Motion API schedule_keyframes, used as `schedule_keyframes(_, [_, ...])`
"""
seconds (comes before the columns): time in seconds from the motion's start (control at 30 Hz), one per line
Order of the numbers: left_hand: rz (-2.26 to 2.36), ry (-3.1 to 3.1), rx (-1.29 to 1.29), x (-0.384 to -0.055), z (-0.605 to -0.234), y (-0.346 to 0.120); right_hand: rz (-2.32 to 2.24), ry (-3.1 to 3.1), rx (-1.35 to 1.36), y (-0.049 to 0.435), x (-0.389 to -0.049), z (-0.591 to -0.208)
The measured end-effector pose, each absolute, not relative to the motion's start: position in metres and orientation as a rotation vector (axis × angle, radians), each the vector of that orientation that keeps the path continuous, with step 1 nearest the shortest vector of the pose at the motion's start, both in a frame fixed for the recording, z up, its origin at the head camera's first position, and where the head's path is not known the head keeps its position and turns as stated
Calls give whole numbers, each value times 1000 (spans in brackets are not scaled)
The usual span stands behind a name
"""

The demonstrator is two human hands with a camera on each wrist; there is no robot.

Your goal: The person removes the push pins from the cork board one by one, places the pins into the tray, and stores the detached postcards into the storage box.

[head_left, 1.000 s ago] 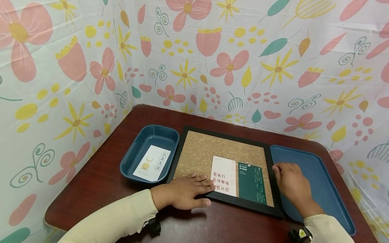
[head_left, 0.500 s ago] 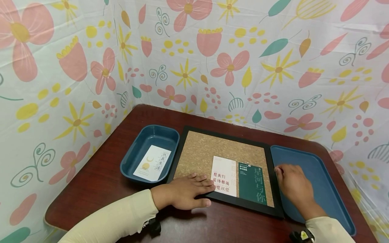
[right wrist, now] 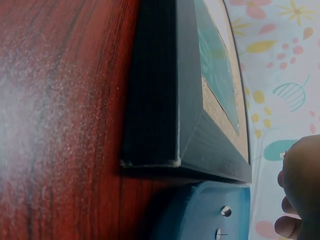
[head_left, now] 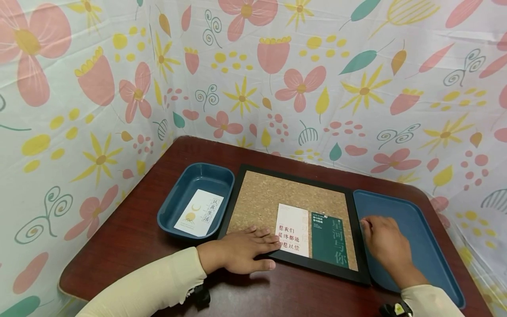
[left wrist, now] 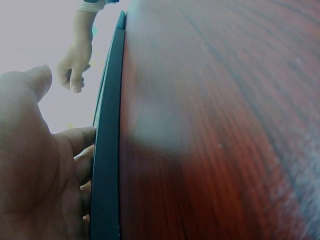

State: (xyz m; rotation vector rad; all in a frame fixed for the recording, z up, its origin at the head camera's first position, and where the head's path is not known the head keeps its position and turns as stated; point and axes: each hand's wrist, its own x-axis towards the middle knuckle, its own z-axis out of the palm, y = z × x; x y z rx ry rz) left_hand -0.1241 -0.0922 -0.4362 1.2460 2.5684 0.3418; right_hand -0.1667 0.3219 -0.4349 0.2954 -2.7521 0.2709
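Observation:
A black-framed cork board (head_left: 257,193) lies on the table. A white card (head_left: 292,226) and a green card (head_left: 328,237) stand side by side on it, and a silver thumbtack (head_left: 325,216) shows at the green card's top edge. My left hand (head_left: 247,251) rests flat with fingers spread over the board's front left corner, fingertips at the white card's edge. Over the blue tray's left side, beside the frame, is my right hand (head_left: 382,240). Its fingers are curled, and a small pale thumbtack (right wrist: 283,155) peeks from the pinch in the right wrist view.
To the left stands a deep blue bin (head_left: 170,207) with another white card (head_left: 199,212) inside. The shallow blue tray (head_left: 420,246) on the right holds loose thumbtacks (right wrist: 226,211). Floral curtains hang behind the dark red table (head_left: 119,246).
My right hand has drifted slightly to the right, away from the frame's edge. The left hand, the board and the cards have stayed put.

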Motion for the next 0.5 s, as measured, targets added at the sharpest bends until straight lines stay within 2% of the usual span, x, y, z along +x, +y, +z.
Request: schedule_keyframes(0.5, [340, 2569, 1238, -123, -434, -92, 271, -2776, 275, 327, -164, -435])
